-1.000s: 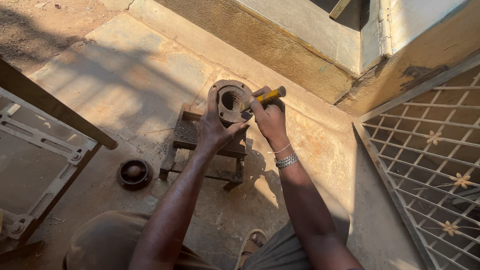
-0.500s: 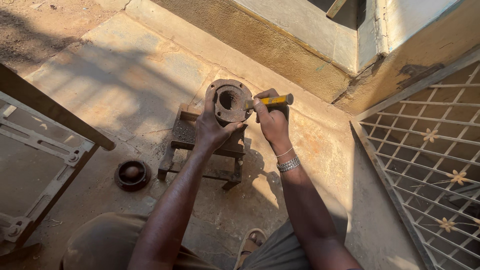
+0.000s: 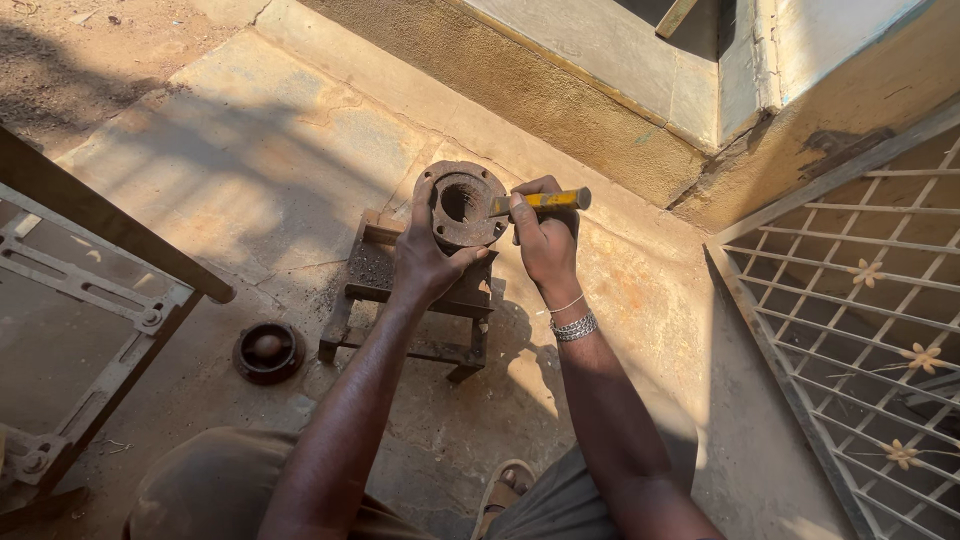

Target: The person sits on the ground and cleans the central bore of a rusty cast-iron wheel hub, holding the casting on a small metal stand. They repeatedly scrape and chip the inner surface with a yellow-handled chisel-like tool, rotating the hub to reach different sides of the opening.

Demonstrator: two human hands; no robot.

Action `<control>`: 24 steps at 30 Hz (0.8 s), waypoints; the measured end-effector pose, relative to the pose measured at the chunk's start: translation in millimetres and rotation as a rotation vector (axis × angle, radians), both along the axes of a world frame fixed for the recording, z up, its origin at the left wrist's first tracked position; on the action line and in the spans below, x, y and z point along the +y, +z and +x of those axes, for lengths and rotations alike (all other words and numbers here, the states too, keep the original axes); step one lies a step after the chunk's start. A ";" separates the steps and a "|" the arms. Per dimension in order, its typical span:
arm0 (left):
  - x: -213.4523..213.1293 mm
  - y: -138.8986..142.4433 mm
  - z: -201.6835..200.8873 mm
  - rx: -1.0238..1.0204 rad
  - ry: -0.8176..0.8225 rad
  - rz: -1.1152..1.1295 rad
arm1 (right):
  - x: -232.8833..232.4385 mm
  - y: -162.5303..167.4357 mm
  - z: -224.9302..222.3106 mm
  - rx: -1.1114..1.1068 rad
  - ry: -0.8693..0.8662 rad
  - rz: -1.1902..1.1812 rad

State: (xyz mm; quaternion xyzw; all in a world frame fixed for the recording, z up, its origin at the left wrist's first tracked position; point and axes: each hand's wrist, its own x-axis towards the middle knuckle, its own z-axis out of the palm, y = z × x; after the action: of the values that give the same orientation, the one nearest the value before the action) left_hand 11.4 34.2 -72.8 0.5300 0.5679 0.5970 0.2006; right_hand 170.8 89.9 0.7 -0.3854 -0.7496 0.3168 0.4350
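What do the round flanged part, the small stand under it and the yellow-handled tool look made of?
Round flanged part: likely cast iron or steel, its surface brown with rust and rough. Small stand: seemingly welded steel bars, dark and rusty. Yellow-handled tool: glossy yellow grip, probably plastic; its tip is too small to judge.

No packages, labels, signs or screens anywhere in view.

The left hand (image 3: pixel 425 262) grips a rusty round metal flange (image 3: pixel 462 205) tilted up on a small metal stand (image 3: pixel 405 300). The right hand (image 3: pixel 545 235) holds a yellow-handled tool (image 3: pixel 545 201), its tip at the flange's centre hole. A rusty ring-shaped part (image 3: pixel 267 351) lies on the concrete floor (image 3: pixel 250 150), left of the stand.
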 end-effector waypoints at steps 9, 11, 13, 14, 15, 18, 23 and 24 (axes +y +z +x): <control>-2.7 -0.1 -2.3 0.013 0.015 0.014 | 2.9 -8.4 -1.2 0.163 0.099 0.034; -4.7 1.0 -2.5 -0.028 -0.007 -0.027 | -1.1 -8.7 -2.5 -0.059 0.130 0.139; -4.5 2.9 -2.3 -0.027 -0.012 -0.030 | -3.2 -6.5 -1.4 -0.035 0.028 0.063; -4.4 3.8 -3.2 -0.006 0.006 -0.022 | -3.8 -6.3 -3.4 -0.013 -0.012 0.028; -3.5 4.5 -2.3 0.005 0.021 -0.011 | -3.5 -5.5 -3.8 0.030 0.006 0.018; -1.8 3.8 -1.9 -0.009 0.014 -0.122 | -3.4 -4.6 -4.7 -0.006 0.027 -0.004; 0.7 -2.3 -1.3 0.034 0.009 0.030 | -7.6 -3.8 -5.2 0.207 0.098 -0.026; 0.0 -3.5 -1.2 0.044 0.013 0.038 | -8.7 -3.0 -6.1 0.100 0.094 -0.013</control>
State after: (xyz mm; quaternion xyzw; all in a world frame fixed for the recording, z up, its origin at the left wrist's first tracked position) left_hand 10.3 34.2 -76.3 0.5432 0.5640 0.5971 0.1740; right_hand 164.6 81.2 -2.2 -0.3363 -0.7419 0.3607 0.4542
